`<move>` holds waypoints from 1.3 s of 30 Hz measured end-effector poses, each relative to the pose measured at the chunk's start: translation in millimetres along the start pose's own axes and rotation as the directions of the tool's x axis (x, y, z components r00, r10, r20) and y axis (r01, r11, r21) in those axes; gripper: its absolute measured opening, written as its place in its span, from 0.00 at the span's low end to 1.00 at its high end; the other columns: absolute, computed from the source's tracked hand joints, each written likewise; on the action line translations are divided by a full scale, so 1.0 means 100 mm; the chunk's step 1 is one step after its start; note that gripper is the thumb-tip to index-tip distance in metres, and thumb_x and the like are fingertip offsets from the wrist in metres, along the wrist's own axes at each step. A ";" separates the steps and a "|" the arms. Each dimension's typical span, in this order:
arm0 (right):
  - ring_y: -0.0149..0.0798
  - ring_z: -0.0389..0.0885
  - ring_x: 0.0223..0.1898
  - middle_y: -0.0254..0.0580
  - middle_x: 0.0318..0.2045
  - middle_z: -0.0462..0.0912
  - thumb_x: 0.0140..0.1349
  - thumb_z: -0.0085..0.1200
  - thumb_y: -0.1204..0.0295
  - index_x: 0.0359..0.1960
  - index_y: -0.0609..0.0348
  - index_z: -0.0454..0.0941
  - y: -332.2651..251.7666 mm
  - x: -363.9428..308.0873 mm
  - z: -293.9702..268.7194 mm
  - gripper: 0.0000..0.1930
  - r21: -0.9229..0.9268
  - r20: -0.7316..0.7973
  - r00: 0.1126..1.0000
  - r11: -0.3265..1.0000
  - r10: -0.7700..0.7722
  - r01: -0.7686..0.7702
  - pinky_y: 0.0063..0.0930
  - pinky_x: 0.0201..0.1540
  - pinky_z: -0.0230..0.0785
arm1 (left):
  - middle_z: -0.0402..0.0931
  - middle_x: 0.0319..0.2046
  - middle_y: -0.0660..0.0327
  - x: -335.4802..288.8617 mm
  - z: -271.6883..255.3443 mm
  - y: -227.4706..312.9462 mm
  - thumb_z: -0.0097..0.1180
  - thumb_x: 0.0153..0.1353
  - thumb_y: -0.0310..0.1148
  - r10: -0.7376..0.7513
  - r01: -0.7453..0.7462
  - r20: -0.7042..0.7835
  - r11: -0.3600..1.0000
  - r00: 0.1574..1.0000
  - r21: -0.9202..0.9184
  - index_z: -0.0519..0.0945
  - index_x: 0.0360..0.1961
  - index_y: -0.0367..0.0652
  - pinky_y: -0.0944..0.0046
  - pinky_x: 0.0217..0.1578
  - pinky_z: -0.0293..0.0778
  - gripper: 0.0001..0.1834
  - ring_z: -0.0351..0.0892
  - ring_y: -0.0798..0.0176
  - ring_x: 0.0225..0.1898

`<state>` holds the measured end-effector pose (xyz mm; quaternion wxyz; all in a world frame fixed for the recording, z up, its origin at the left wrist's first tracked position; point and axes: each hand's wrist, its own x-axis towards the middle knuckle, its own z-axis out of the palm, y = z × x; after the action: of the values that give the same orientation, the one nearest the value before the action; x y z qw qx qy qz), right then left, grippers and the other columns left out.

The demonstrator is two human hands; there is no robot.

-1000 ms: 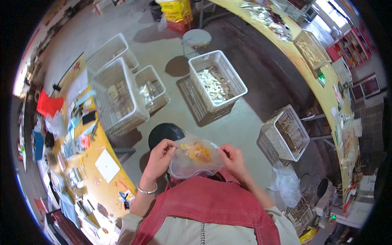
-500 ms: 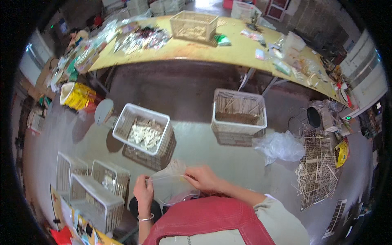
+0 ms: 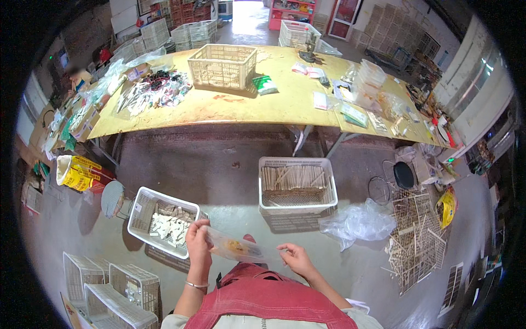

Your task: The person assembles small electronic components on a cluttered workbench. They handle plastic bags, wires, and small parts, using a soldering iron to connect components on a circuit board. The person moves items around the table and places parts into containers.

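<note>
A clear plastic bag (image 3: 255, 250) stretches sideways in front of my red apron (image 3: 263, 296). My left hand (image 3: 198, 244), with a bracelet at the wrist, is closed on the bag's left end. At the other end, the bent fingers of my right hand (image 3: 296, 260) appear to pinch the edge. A yellow-brown patch (image 3: 237, 247) shows in or through the bag; I cannot tell which. Just beyond my left hand stands a white plastic crate (image 3: 141, 219) with pale flat pieces (image 3: 171, 223) heaped inside.
Ahead, another crate (image 3: 298, 208) holds rows of thin strips. A long yellow table (image 3: 230, 115) carries a cream crate (image 3: 222, 66) and piles of small packets. Crates (image 3: 118, 307) stand at the lower left. Crumpled plastic sheeting (image 3: 359, 222) and wire racks (image 3: 419, 241) lie right; a person sits far left.
My view has tilted up toward the table. The bag is now drawn out lengthwise, with my right hand farther from my left. A whitish bunched shape above the bag no longer shows.
</note>
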<state>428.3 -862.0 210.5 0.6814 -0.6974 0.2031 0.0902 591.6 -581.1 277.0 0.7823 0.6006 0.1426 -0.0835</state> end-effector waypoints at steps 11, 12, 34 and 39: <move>0.27 0.77 0.24 0.36 0.28 0.84 0.65 0.63 0.72 0.39 0.58 0.84 -2.96 2.42 -0.81 0.05 0.523 -0.235 0.972 0.845 0.017 0.112 0.21 0.26 0.68 | 0.69 0.30 0.68 2.31 1.53 1.02 0.54 0.71 0.32 0.036 0.046 0.153 0.866 0.988 -0.497 0.73 0.60 0.44 0.69 0.25 0.64 0.18 0.67 0.72 0.26; 0.30 0.81 0.29 0.36 0.31 0.85 0.65 0.62 0.74 0.37 0.58 0.84 -3.15 2.64 -1.00 0.03 0.520 -0.192 0.977 0.835 -0.091 0.180 0.22 0.31 0.73 | 0.70 0.31 0.68 2.38 1.62 1.03 0.53 0.71 0.33 0.067 0.006 0.131 0.871 0.989 -0.491 0.73 0.59 0.44 0.69 0.25 0.66 0.17 0.68 0.72 0.26; 0.37 0.57 0.16 0.32 0.16 0.61 0.72 0.38 0.37 0.31 0.52 0.69 -1.68 5.94 -3.71 0.30 0.698 -0.206 0.880 0.695 0.428 -0.175 0.36 0.20 0.46 | 0.78 0.62 0.42 1.20 1.40 -0.34 0.49 0.78 0.32 -0.176 -0.100 -0.281 0.657 0.943 -0.747 0.71 0.68 0.35 0.46 0.60 0.81 0.22 0.81 0.46 0.61; 0.37 0.59 0.22 0.32 0.22 0.64 0.66 0.45 0.51 0.28 0.53 0.68 -1.04 5.42 -2.31 0.19 0.484 0.209 0.843 0.697 0.495 -0.529 0.33 0.24 0.51 | 0.71 0.69 0.43 0.47 1.04 0.03 0.47 0.78 0.28 0.237 -0.440 -0.372 0.542 0.898 -0.716 0.64 0.72 0.29 0.51 0.65 0.78 0.25 0.76 0.49 0.68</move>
<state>924.0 -1178.4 100.2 0.7984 -0.3971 0.3843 0.2392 650.1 -679.0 289.3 0.9433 0.2179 0.1346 0.2112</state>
